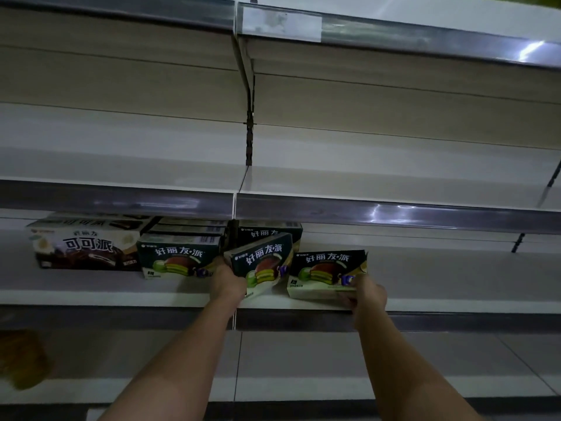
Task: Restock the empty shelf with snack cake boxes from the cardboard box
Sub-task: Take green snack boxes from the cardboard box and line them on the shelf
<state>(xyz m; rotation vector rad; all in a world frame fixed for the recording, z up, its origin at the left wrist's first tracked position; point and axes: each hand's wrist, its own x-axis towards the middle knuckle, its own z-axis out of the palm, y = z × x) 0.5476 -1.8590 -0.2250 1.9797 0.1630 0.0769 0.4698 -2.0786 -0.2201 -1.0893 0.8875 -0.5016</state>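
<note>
We see a blank white paper label (281, 24) in the top grey price rail (425, 41) and a blurred yellow-brown bag (22, 358) at lower left.

There is one view only, a wide-angle camera worn on the person's head, facing forward at a run of store shelves and standing close to them, so that both forearms reach up into the picture from its bottom edge. It looks roughly level at the shelf (425, 302) where the hands work, upward at the underside of the shelves above it, and down onto the lower shelf near the bottom. The wide lens bends and tilts the shelf edges, which slope down toward the right.
</note>
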